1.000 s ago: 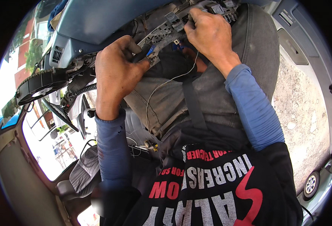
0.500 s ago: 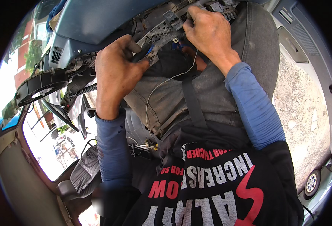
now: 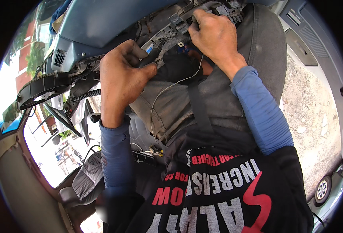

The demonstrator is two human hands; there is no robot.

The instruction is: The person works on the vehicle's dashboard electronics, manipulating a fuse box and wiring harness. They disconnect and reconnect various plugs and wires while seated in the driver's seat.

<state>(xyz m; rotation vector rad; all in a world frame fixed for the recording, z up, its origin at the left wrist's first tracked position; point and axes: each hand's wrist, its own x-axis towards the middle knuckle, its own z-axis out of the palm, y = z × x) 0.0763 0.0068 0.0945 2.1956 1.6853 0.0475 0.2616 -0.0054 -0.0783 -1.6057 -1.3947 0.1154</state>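
A: What fills your feed, largest first?

B: The dark trousers take up the centre of my view; the blue-grey dashboard spreads across the upper left; along the top, around upper centre, lies the grey strip, full of holes and fittings, with both hands brought up to it.

A: And those hands?

B: The left hand, left of upper centre, pinches a dark rod between thumb and fingers; the rod's far end points in at the strip, though I cannot tell whether they touch. The right hand, right of upper centre, has its fingers curled and drawn together over the strip; what they grip, if anything, is hidden from me.

A: Anything smaller?

B: A pale wire hangs from below the right hand and loops down over the trousers; a small blue piece sits just beside the rod.

A: What could go wrong?

B: My guess is the rod slips if pushed at a slant, and chips a fitting; the strip might twist if the right hand's hold is light, since I cannot see what supports it; the wire could get yanked if a wrist or knee catches its loop.
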